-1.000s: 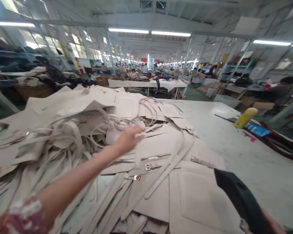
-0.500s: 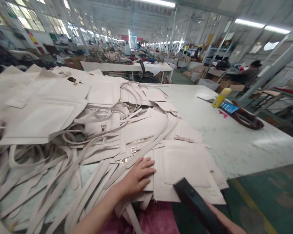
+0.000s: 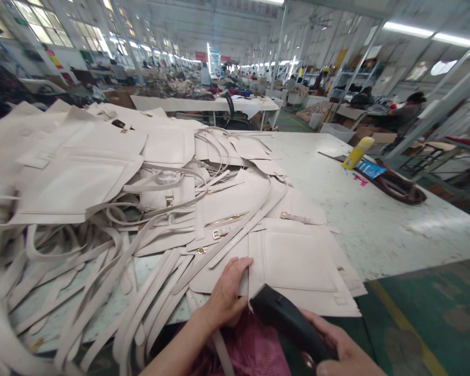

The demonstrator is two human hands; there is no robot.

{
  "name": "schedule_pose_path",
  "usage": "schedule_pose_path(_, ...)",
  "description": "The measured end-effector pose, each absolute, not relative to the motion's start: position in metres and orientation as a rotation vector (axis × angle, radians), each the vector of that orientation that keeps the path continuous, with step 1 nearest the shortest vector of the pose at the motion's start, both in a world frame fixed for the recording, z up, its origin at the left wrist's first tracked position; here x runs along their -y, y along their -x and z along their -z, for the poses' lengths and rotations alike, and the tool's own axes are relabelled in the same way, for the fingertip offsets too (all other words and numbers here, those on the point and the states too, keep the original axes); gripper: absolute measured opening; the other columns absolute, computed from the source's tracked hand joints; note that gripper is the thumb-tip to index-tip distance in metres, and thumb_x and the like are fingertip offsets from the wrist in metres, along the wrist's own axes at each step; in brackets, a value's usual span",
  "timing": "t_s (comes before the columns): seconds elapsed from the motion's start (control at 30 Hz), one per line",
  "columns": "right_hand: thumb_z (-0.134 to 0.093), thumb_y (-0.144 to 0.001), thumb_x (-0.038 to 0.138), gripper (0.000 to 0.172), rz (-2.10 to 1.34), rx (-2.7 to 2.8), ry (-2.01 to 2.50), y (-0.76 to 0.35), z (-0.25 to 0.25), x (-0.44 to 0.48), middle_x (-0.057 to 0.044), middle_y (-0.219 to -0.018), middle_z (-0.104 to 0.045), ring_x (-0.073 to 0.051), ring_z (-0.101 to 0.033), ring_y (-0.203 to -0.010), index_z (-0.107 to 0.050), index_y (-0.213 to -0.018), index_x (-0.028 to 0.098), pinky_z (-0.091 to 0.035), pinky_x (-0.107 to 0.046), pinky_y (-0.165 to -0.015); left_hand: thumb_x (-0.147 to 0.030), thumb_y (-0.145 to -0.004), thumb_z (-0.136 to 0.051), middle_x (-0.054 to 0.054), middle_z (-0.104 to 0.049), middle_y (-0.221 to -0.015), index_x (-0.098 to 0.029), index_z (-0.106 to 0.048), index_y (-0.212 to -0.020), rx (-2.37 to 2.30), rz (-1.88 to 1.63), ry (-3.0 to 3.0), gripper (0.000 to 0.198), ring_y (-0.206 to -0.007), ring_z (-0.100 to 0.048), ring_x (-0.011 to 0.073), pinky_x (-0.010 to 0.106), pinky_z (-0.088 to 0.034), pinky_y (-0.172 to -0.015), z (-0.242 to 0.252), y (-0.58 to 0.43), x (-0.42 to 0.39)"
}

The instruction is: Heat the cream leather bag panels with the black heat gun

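My left hand (image 3: 230, 290) is closed on the near left corner of a beige leather-like bag panel (image 3: 297, 261), fingers on top and thumb below the edge. The panel has a stitched flat pocket and lies at the table's front edge. My right hand (image 3: 337, 344) grips a black handheld tool (image 3: 290, 316) shaped like a hair clipper. The tool's tip is at the panel's corner, close to my left hand. Beige straps (image 3: 235, 235) lie just beyond my left hand, and a gold buckle (image 3: 216, 234) shows among them.
Heaped beige panels (image 3: 74, 177) and tangled straps (image 3: 102, 292) cover the left of the white table (image 3: 376, 224). At its right lie a yellow bottle (image 3: 358, 152), a blue packet (image 3: 371, 168) and a dark coiled strap (image 3: 403, 190). A person (image 3: 409, 110) sits farther back right.
My left hand has gone from lying flat with spread fingers to gripping the panel's near edge. The black tool has moved left, from over the panel to its corner.
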State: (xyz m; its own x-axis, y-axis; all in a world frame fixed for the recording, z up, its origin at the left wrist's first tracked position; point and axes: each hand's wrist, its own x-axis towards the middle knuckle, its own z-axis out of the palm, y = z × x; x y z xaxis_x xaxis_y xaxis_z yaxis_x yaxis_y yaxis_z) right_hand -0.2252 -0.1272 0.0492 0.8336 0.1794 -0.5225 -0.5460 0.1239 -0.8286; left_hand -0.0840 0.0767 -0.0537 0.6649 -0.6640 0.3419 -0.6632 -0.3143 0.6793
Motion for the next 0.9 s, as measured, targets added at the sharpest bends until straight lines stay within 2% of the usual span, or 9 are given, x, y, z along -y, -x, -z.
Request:
schedule_pose_path(0.07, -0.068, -0.054, 0.028, 0.077, -0.585, -0.316, 1.266, 0.219, -0.047, 0.125, 0.001, -0.077, -0.062, -0.009, -0.055, -0.054, -0.043, -0.127, 0.021, -0.042, -0.017, -0.047, -0.015, -0.069, -0.056, 0.012, -0.038, -0.132, -0.019, -0.019, -0.134, 0.971, 0.020, -2.006, 0.075, -0.123, -0.035, 0.0232, 0.046, -0.032, -0.105, 0.055, 0.085, -0.077)
schedule_pose_path(0.17, -0.066, -0.059, 0.023, 0.079, -0.565, -0.320, 1.278, 0.207, -0.045, 0.121, 0.002, -0.078, -0.060, -0.006, -0.050, -0.042, -0.035, -0.131, 0.025, -0.037, -0.016, -0.038, -0.017, -0.071, -0.057, 0.012, -0.036, -0.133, -0.020, -0.017, -0.134, 0.943, 0.027, -1.964, 0.075, -0.123, -0.036, 0.0229, 0.044, -0.035, -0.103, 0.057, 0.086, -0.077)
schedule_pose_path(0.27, -0.062, -0.067, 0.026, 0.079, -0.442, -0.333, 1.395, 0.198, -0.046, 0.124, 0.003, -0.064, -0.060, -0.007, -0.048, -0.039, -0.024, -0.136, 0.023, -0.040, -0.018, -0.036, -0.017, -0.070, -0.059, 0.012, -0.038, -0.131, -0.020, -0.019, -0.133, 0.923, 0.014, -1.939, 0.074, -0.121, -0.037, 0.0235, 0.045, -0.035, -0.102, 0.056, 0.087, -0.078)
schedule_pose_path(0.33, -0.061, -0.070, 0.028, 0.081, -0.386, -0.362, 1.457, 0.201, -0.049, 0.129, 0.005, -0.054, -0.057, -0.008, -0.048, -0.039, -0.018, -0.137, 0.022, -0.041, -0.018, -0.036, -0.015, -0.071, -0.057, 0.011, -0.038, -0.130, -0.021, -0.030, -0.128, 0.969, -0.014, -1.919, 0.064, -0.120, -0.038, 0.0237, 0.045, -0.036, -0.101, 0.054, 0.086, -0.078)
schedule_pose_path(0.47, -0.066, -0.064, 0.030, 0.082, -0.440, -0.398, 1.465, 0.220, -0.051, 0.136, 0.003, -0.069, -0.060, -0.007, -0.049, -0.042, -0.025, -0.135, 0.025, -0.041, -0.017, -0.037, -0.008, -0.073, -0.051, 0.008, -0.045, -0.123, -0.023, -0.054, -0.102, 1.097, -0.059, -1.897, 0.033, -0.115, -0.041, 0.0225, 0.043, -0.039, -0.096, 0.050, 0.086, -0.077)
schedule_pose_path(0.57, -0.066, -0.062, 0.032, 0.079, -0.492, -0.375, 1.436, 0.223, -0.049, 0.129, 0.002, -0.079, -0.059, -0.005, -0.049, -0.042, -0.031, -0.133, 0.026, -0.039, -0.016, -0.035, -0.006, -0.070, -0.048, 0.007, -0.049, -0.113, -0.021, -0.053, -0.100, 1.090, -0.059, -1.874, 0.034, -0.110, -0.043, 0.0211, 0.043, -0.038, -0.096, 0.050, 0.087, -0.074)
schedule_pose_path(0.7, -0.061, -0.068, 0.030, 0.076, -0.392, -0.412, 1.529, 0.203, -0.055, 0.115, 0.005, -0.064, -0.057, -0.008, -0.049, -0.042, -0.025, -0.135, 0.023, -0.041, -0.019, -0.038, -0.007, -0.069, -0.046, 0.009, -0.050, -0.110, -0.019, -0.048, -0.107, 1.053, -0.026, -1.825, 0.040, -0.106, -0.044, 0.0199, 0.042, -0.037, -0.095, 0.048, 0.087, -0.073)
schedule_pose_path(0.8, -0.059, -0.071, 0.031, 0.079, -0.257, -0.448, 1.621, 0.196, -0.063, 0.113, 0.006, -0.054, -0.055, -0.010, -0.048, -0.040, -0.019, -0.138, 0.019, -0.040, -0.020, -0.038, -0.014, -0.077, -0.048, 0.004, -0.057, -0.095, -0.022, -0.058, -0.089, 1.155, 0.029, -1.851, 0.018, -0.100, -0.047, 0.0183, 0.043, -0.030, -0.099, 0.043, 0.085, -0.074)
schedule_pose_path(0.9, -0.061, -0.068, 0.032, 0.083, -0.238, -0.491, 1.649, 0.211, -0.062, 0.121, 0.004, -0.059, -0.058, -0.010, -0.048, -0.040, -0.018, -0.138, 0.020, -0.040, -0.021, -0.038, -0.020, -0.079, -0.053, 0.000, -0.059, -0.076, -0.022, -0.063, -0.074, 1.165, 0.099, -1.917, 0.012, -0.086, -0.050, 0.0155, 0.040, -0.030, -0.094, 0.036, 0.081, -0.068)
